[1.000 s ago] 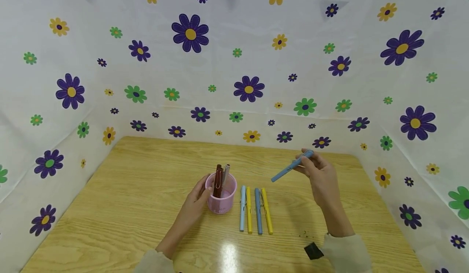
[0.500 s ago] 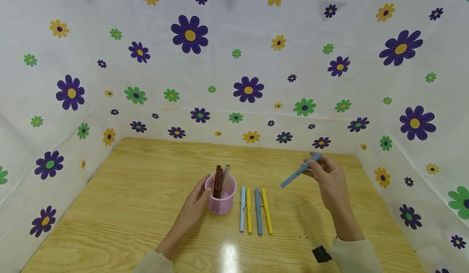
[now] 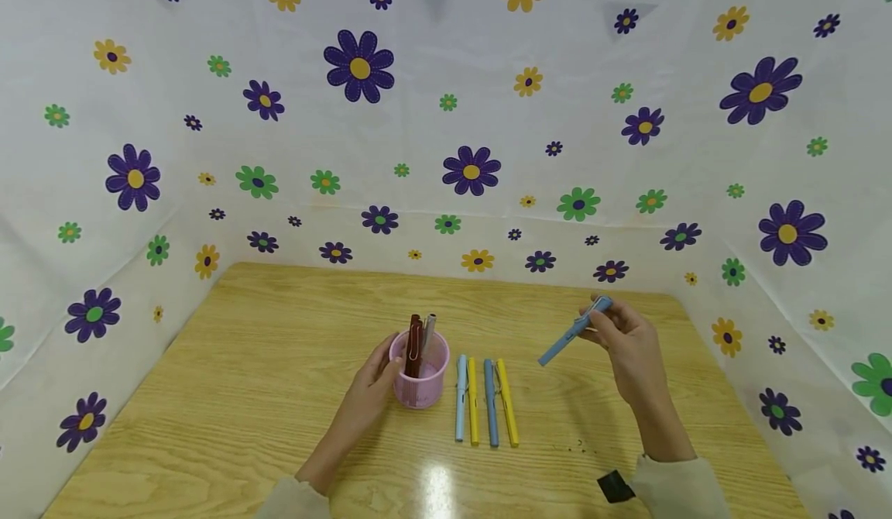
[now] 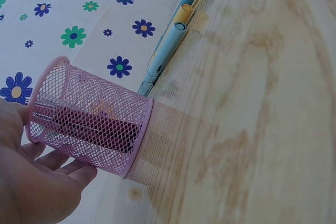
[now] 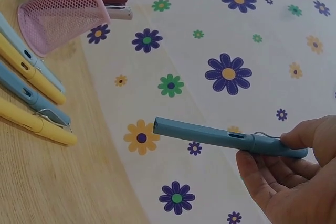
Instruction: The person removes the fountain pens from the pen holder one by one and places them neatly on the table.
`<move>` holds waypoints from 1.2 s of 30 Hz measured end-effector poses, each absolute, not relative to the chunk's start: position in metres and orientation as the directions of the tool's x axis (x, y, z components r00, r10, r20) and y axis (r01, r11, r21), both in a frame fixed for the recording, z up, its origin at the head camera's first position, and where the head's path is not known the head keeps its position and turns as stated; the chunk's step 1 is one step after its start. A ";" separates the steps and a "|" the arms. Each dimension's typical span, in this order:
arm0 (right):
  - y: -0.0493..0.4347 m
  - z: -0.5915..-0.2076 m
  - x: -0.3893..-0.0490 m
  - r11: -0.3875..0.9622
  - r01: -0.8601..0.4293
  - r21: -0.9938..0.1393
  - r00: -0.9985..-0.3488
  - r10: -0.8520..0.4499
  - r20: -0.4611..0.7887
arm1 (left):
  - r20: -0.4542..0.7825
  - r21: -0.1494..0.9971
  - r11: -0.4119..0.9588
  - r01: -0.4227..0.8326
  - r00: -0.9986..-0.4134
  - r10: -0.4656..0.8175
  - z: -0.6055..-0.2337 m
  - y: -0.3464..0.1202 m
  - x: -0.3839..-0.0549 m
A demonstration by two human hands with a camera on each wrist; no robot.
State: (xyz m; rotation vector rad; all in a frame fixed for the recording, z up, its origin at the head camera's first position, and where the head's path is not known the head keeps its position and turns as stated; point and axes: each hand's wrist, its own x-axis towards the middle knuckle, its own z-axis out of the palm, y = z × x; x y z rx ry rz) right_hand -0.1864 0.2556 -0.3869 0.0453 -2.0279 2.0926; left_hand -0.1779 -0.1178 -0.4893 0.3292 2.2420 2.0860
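Note:
My left hand (image 3: 364,393) holds the pink mesh pen cup (image 3: 423,392) by its left side, thumb near the rim and fingers round the wall. Inside stand dark red pens (image 3: 414,352) with a silver pen (image 3: 429,331); how many is unclear. Up and to the right, above the table, my right hand (image 3: 636,355) pinches a capped blue pen (image 5: 202,134) near its clip end. That pen slants, its free end pointing down and left. Between the hands lie a light blue pen (image 3: 461,407), a yellow pen (image 3: 474,410), a darker blue pen (image 3: 492,414) and another yellow pen (image 3: 509,410), roughly side by side.
The wooden table (image 3: 293,325) is bordered by a flowered white cloth (image 3: 411,132) at the back and sides. Small dark crumbs (image 3: 578,448) lie right of the pens. A black patch (image 3: 616,486) sits by the right sleeve (image 3: 676,484).
My right hand, with the blue pen, has moved right and slightly toward me, mostly in the first half second. My left hand, the cup and the pens on the table stay put.

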 end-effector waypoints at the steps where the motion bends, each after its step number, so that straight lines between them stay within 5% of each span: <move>1: 0.256 -0.388 -0.186 -0.014 -0.185 -0.983 -0.974 0.138 0.181 | 0.101 0.992 0.060 0.114 -0.975 0.198 -0.489 -0.118 -0.178; 36: 0.250 -0.421 -0.186 0.149 -0.008 -0.989 -1.000 0.013 0.010 | 0.104 0.993 0.033 0.112 -0.976 0.193 -0.491 -0.117 -0.180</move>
